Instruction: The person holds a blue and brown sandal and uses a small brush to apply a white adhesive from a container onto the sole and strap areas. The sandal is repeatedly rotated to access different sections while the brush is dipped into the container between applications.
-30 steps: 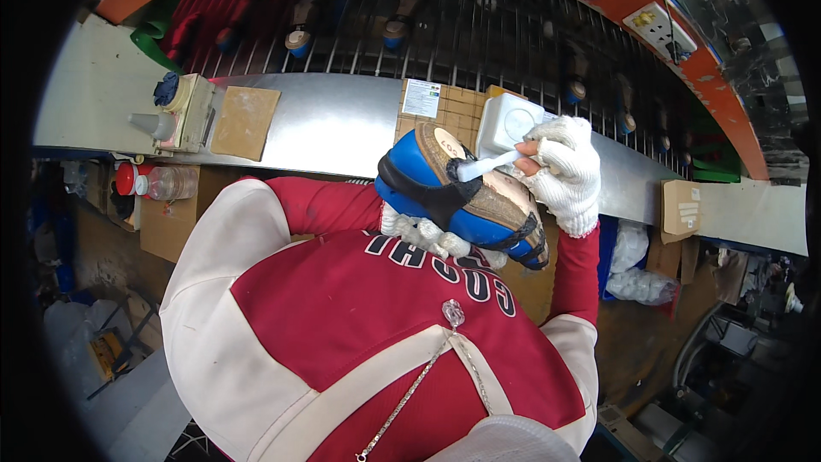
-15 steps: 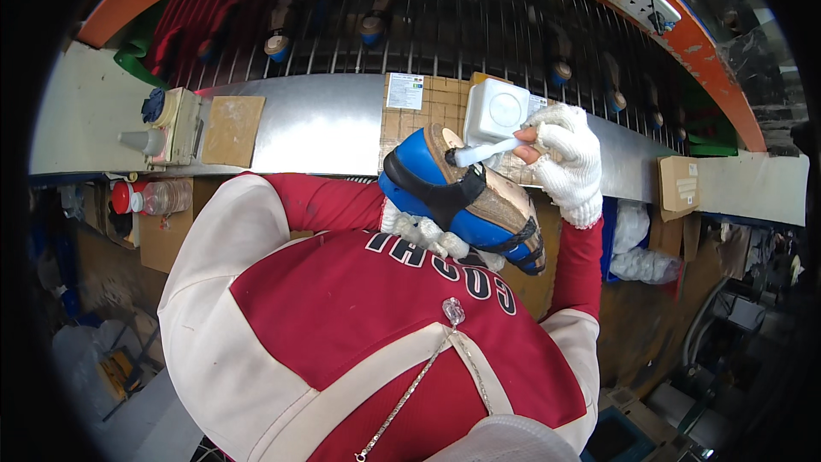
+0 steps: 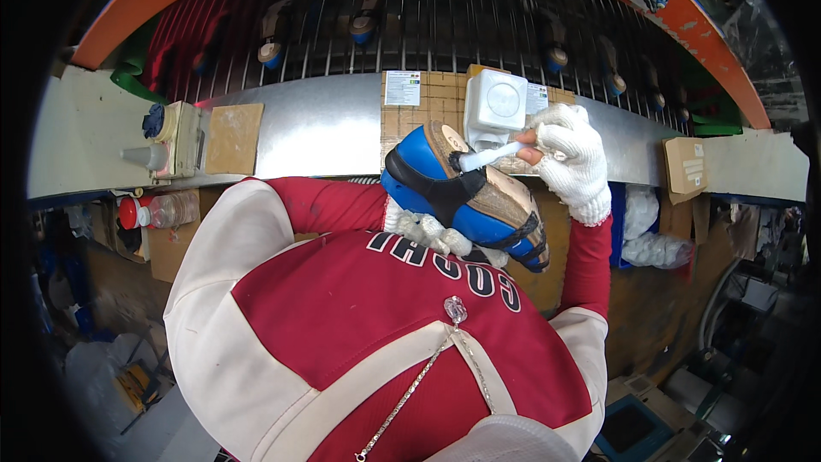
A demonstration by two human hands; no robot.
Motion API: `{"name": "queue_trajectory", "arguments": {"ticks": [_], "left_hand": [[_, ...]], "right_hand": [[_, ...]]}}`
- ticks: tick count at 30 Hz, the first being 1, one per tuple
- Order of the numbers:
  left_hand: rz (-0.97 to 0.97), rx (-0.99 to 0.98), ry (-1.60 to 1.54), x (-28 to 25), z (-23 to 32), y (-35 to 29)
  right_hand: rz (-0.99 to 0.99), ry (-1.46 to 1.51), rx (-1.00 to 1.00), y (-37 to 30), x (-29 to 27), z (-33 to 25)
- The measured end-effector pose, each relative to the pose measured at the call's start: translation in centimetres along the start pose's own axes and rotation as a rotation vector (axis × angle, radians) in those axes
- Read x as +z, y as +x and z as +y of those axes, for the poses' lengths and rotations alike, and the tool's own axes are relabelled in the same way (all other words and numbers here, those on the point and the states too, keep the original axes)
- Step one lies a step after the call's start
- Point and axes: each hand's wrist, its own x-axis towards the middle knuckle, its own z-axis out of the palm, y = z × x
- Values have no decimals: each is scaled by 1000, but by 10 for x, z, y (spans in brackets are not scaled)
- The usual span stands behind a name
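Between the two hands, close to the chest, sits a blue-and-black shoe upper on a tan wooden last (image 3: 466,197), sole side up. Left hand (image 3: 428,231), in a white knit glove, is closed around the shoe from beneath; fingers mostly hidden. Right hand (image 3: 569,158), also white-gloved, is pinched shut on a small white brush (image 3: 487,156).

Change over the last second: brush tip has stayed near the heel end of the tan sole, shifting only slightly; shoe held at the same tilt. Judgement: coating of the sole is under way at the heel. Beyond the right hand, a white square container (image 3: 496,103) rests on the metal counter (image 3: 316,124).
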Motion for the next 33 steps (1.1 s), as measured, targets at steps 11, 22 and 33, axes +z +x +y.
{"name": "queue_trajectory", "arguments": {"ticks": [11, 22, 33], "left_hand": [[-38, -13, 44, -10, 13, -23], [734, 641, 73, 19, 45, -68], [824, 912, 117, -3, 47, -77]], "right_hand": [[71, 256, 391, -16, -6, -15], [511, -116, 375, -11, 26, -10], [650, -242, 433, -2, 60, -15]]}}
